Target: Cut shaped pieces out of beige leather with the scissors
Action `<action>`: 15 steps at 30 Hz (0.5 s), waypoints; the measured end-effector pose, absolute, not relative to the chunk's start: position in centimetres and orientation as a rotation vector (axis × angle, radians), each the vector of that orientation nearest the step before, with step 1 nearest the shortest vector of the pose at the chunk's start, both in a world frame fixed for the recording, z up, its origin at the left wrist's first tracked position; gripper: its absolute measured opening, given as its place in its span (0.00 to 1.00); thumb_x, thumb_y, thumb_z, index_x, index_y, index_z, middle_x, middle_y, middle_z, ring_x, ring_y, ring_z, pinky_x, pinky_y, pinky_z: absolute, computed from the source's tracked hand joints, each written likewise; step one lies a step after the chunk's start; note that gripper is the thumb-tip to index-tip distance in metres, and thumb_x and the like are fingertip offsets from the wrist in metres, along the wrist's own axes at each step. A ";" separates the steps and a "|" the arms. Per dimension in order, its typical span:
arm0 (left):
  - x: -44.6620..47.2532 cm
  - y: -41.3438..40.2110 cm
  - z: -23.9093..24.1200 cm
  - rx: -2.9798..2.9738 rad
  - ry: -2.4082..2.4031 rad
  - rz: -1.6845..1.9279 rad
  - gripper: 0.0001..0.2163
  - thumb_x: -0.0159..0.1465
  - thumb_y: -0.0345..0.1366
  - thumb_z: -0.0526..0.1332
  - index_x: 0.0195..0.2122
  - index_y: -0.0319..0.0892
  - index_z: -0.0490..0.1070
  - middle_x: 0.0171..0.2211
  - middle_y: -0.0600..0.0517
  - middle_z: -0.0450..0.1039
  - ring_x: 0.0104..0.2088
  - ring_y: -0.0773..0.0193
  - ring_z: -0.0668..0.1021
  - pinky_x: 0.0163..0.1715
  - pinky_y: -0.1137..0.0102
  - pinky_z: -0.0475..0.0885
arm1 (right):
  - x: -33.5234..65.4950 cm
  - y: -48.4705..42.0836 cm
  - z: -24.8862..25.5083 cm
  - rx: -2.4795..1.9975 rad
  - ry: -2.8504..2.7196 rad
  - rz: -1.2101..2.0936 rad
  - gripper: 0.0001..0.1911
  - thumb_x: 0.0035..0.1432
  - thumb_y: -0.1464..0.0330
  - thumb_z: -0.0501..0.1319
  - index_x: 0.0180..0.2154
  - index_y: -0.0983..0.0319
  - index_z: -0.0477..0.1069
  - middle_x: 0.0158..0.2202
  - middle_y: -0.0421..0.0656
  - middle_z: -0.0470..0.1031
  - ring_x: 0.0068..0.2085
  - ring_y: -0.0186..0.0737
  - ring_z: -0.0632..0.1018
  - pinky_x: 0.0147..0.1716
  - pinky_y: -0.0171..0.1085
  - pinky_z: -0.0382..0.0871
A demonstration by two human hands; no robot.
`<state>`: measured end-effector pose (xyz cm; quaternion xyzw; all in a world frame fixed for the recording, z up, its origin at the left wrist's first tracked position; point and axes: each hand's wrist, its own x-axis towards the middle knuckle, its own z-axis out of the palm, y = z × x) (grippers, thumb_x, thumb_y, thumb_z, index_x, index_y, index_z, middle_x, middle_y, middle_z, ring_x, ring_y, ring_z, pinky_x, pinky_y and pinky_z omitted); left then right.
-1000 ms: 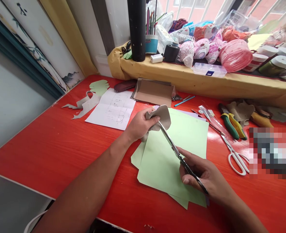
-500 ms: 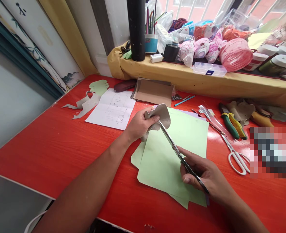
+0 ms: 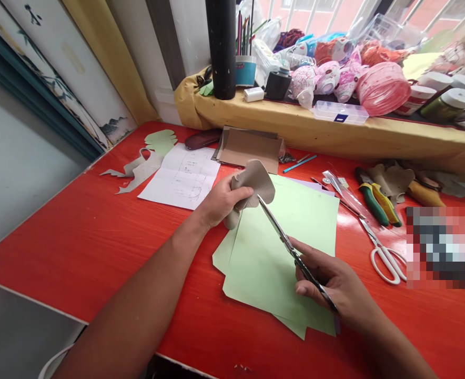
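My left hand point(image 3: 226, 200) is closed on a grey-beige piece of leather-like material point(image 3: 259, 181), thumb on top, with a curled end hanging below the fingers. My right hand point(image 3: 329, 287) grips dark-handled scissors point(image 3: 285, 239), their blades pointing up and left. The blade tips meet the lower edge of the piece, or lie just beside it; I cannot tell which. Beneath both hands are overlapping light green sheets point(image 3: 283, 258) on the red table point(image 3: 110, 247).
White paper with pencil drawings point(image 3: 179, 179) and beige offcuts point(image 3: 141, 173) lie left. Brown sheets point(image 3: 250, 150) are behind. White-handled scissors point(image 3: 386, 260) and green-yellow pliers point(image 3: 378, 200) lie right. Jars, brushes and pink craft items crowd the ledge point(image 3: 280, 116).
My left hand has moved slightly left and turned the beige piece, so more of its face shows upward. The scissors and my right hand have barely shifted.
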<state>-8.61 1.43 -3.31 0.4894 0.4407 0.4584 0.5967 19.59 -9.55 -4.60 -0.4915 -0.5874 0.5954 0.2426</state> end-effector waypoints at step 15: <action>-8.6 1.8 -3.9 1.083 1.042 1.052 0.09 0.63 0.38 0.68 0.33 0.42 0.70 0.26 0.53 0.73 0.24 0.68 0.70 0.23 0.71 0.63 | 19.7 -9.7 -5.0 -1.257 -1.613 1.648 0.49 0.60 0.45 0.75 0.75 0.58 0.68 0.29 0.36 0.64 0.28 0.37 0.61 0.26 0.36 0.56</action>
